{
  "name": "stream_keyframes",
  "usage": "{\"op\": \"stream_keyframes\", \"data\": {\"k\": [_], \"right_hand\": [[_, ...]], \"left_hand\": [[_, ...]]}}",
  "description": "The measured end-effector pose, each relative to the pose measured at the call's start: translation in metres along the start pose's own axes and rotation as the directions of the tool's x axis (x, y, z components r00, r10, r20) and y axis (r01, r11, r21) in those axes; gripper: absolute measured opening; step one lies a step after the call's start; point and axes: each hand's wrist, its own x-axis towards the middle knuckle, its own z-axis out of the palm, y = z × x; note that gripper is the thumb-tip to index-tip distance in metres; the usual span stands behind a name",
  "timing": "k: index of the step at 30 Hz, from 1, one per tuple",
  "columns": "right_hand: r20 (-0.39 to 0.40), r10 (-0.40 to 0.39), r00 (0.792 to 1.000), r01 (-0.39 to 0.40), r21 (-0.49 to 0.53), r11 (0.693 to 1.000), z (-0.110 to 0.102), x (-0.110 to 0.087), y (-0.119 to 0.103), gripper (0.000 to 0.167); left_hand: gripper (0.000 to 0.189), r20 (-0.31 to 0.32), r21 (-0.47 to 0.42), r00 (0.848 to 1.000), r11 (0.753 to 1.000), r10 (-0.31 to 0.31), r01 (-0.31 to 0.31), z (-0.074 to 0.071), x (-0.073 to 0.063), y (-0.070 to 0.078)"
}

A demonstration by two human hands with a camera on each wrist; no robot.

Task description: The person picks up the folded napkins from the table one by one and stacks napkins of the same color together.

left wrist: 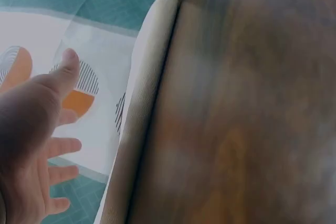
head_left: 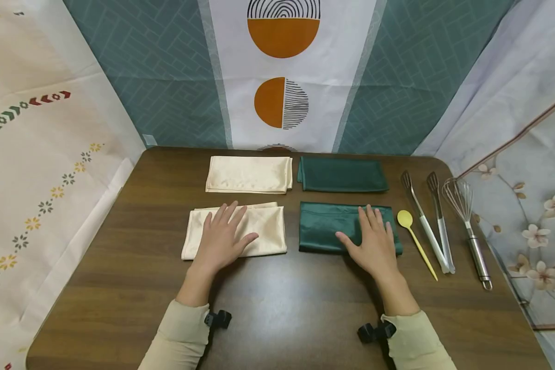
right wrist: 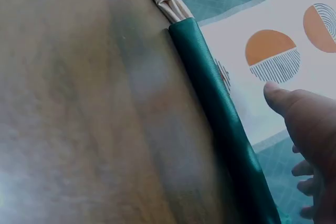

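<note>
My left hand (head_left: 223,239), fingers spread, hovers over the folded cream satin cloth (head_left: 268,234) at the front left. In the left wrist view a gap shows between that hand (left wrist: 31,135) and the cloth's folded edge (left wrist: 149,82). On the other side my right hand (head_left: 373,245) hangs palm down above the folded dark green satin cloth (head_left: 324,226), thumb apart from the fingers. The right wrist view shows the green fold (right wrist: 210,98) lying apart from the thumb (right wrist: 283,98). Neither hand holds anything.
Behind lie a second folded cream cloth (head_left: 250,173) and a second green one (head_left: 344,174). To the right are a yellow spoon (head_left: 405,220), two slotted utensils with pale handles (head_left: 432,241) (head_left: 445,244), and a whisk (head_left: 477,257). A patterned curtain (head_left: 176,67) borders the wooden table (head_left: 277,313).
</note>
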Motion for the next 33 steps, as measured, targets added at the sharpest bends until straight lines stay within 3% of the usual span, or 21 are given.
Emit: {"op": "stream_keyframes", "data": {"k": [5,8,11,19,22,24,28,30,33], "right_hand": [[-0.041,-0.058,0.998,0.064,0.167,0.984,-0.004,0.007,-0.007,0.080],[-0.104,-0.113,0.988,0.136,0.256,0.957,-0.005,0.015,-0.013,0.066],[-0.136,-0.131,0.982,0.172,0.348,0.922,-0.003,0.024,-0.018,0.055],[-0.026,-0.061,0.998,0.066,0.512,0.856,0.018,0.039,-0.031,0.049],[0.029,-0.032,0.999,0.011,0.533,0.846,0.025,0.041,-0.034,0.051],[0.059,-0.020,0.998,-0.015,0.541,0.841,0.029,0.042,-0.037,0.051],[0.118,-0.017,0.993,-0.051,0.549,0.834,0.036,0.044,-0.045,0.051],[0.142,-0.019,0.990,-0.063,0.552,0.832,0.040,0.045,-0.050,0.050],[0.170,-0.032,0.985,-0.068,0.556,0.828,0.046,0.046,-0.058,0.050]], "left_hand": [[0.070,-0.107,-0.133,0.994,0.991,-0.023,0.008,-0.008,0.002,-0.013],[0.064,-0.163,-0.187,0.986,0.982,-0.038,0.007,-0.014,0.001,-0.024],[0.060,-0.175,-0.217,0.984,0.976,-0.045,0.006,-0.017,-0.003,-0.034],[0.058,-0.150,-0.277,0.982,0.958,-0.114,0.068,-0.021,-0.012,-0.060],[0.062,-0.114,-0.237,0.975,0.958,-0.192,0.161,-0.027,-0.013,-0.069],[0.067,-0.065,-0.218,0.960,0.943,-0.272,0.252,-0.031,-0.013,-0.074],[0.080,0.059,-0.236,0.913,0.883,-0.403,0.405,-0.038,-0.013,-0.083],[0.083,0.108,-0.286,0.895,0.848,-0.433,0.445,-0.039,-0.011,-0.087],[0.086,0.152,-0.346,0.882,0.811,-0.447,0.471,-0.037,-0.007,-0.090]]}}
